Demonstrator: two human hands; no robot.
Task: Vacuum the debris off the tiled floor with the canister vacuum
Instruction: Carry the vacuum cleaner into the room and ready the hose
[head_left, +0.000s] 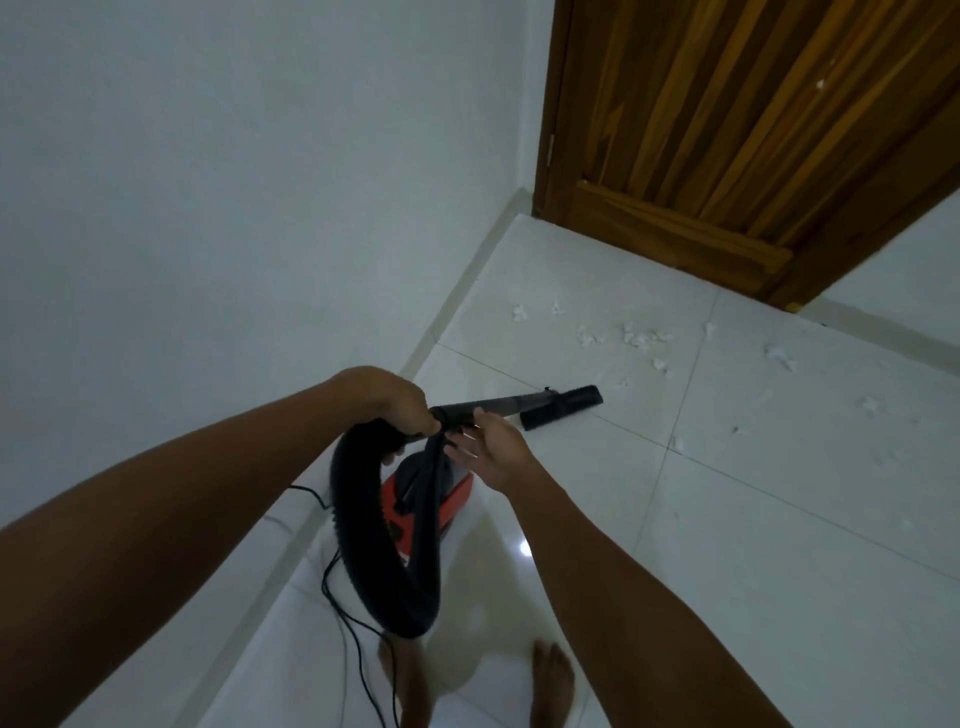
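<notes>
Gripping the hose (363, 525) where it joins the wand (498, 404), my left hand (400, 397) has its fingers clamped round the cuff; my right hand (491, 449) hangs just beside it, fingers spread and holding nothing. The red canister (447, 499) sits on the tiled floor (727, 545) below, near my feet. The nozzle (563, 406) rests short of the paper scraps (639, 338) near the door (753, 130). I judge sweeping hasn't begun; next I'd push the nozzle forward into them.

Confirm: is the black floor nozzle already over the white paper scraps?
No, the black floor nozzle sits short of the white paper scraps nearer the wooden door.
</notes>
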